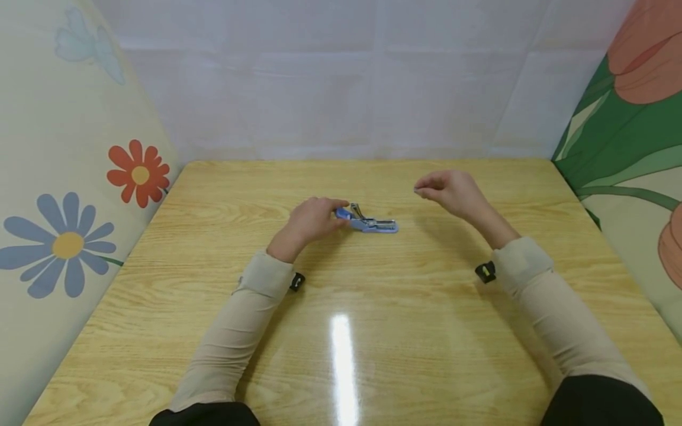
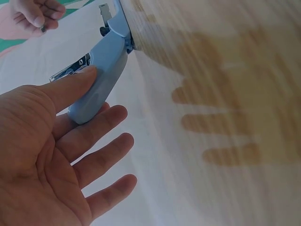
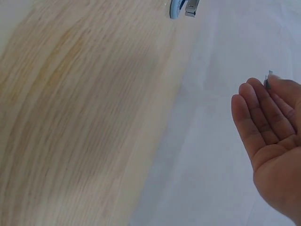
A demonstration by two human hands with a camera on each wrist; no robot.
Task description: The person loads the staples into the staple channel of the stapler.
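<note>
A light blue stapler [image 1: 375,225] lies on the table with its top swung open, baring the metal staple channel. My left hand [image 1: 313,220] grips its hinged end; the left wrist view shows the thumb on one side of the blue body [image 2: 106,70] and the forefinger behind, the other fingers spread loosely. Raised to the right of the stapler, my right hand [image 1: 452,192] pinches a small metal piece [image 3: 268,80] between thumb and forefinger. It looks like a short strip of staples, partly hidden by the fingertips.
The wood-grain table [image 1: 405,331] reaches back to a white cloth [image 1: 341,89]. Flower-printed panels [image 1: 68,245] stand along both sides. A strip of light reflects off the tabletop near the front.
</note>
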